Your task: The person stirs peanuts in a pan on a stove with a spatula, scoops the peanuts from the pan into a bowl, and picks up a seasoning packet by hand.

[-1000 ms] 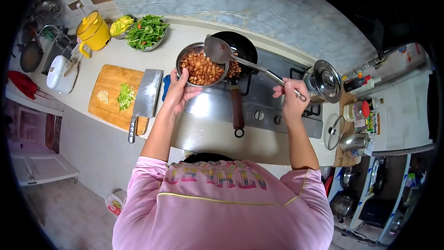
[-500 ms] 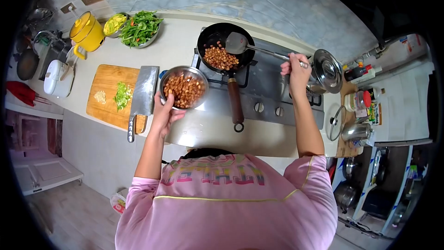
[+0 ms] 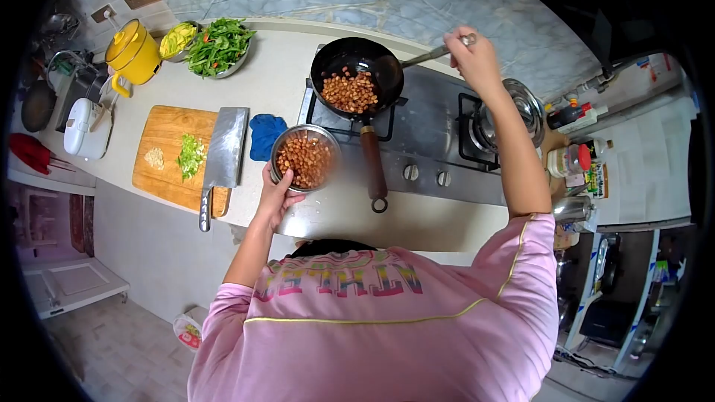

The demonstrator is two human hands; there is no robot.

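Note:
My left hand (image 3: 275, 195) is closed on the near-left rim of a steel bowl (image 3: 307, 129), with brown, reddish-skinned peanuts (image 3: 305, 162) inside. It is held over the front of the counter, left of the wok handle. My right hand (image 3: 474, 61), raised beyond the stove, wraps around the end of a metal spatula (image 3: 428, 56). The spatula's blade lies inside the right part of a dark wok (image 3: 356, 50) and is hard to make out. More peanuts (image 3: 350, 94) sit in the wok, whose wooden handle (image 3: 375, 162) points toward me.
A cleaver (image 3: 227, 147) lies on the cutting board (image 3: 158, 130) beside chopped green pieces (image 3: 191, 156). Near it are a blue cloth (image 3: 267, 135), a bowl of leafy greens (image 3: 221, 48) and a yellow pot (image 3: 134, 52). Right of the wok, lidded steel cookware (image 3: 525, 112) occupies the other burner.
My right hand has risen away from me, and the spatula blade has shifted right within the wok. The bowl has come slightly nearer to me and rightward, uncovering the blue cloth.

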